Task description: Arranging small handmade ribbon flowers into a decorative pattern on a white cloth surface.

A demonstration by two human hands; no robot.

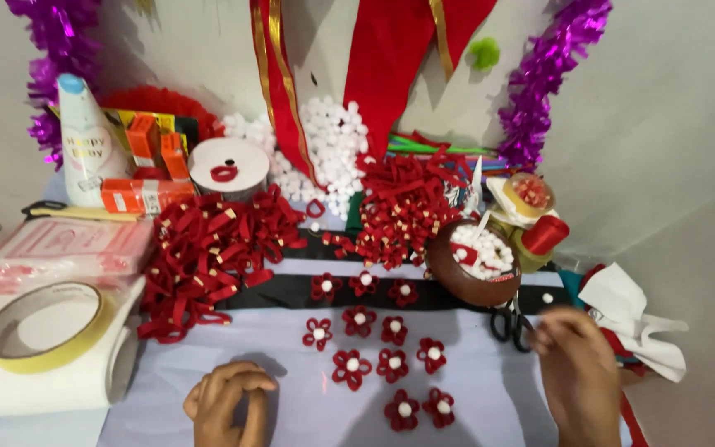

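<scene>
While hands hover: left hand [225, 400] curled, nothing visibly held; right hand [574, 364] pinched, contents indiscernible.
Red ribbon flowers [378, 360]: bench centre.
Risk, 1 o'clock: sleeve could tip the bead bowl [472, 262].

12 red ribbon flowers [376, 348] with white centres between the left hand [227, 401] and right hand [577, 368], pale lilac cloth [473, 397] beneath, black-handled scissors [511, 321] beside the right hand, yellow-edged tape roll [43, 324] left of the left hand, purple tinsel [539, 83] above
</scene>
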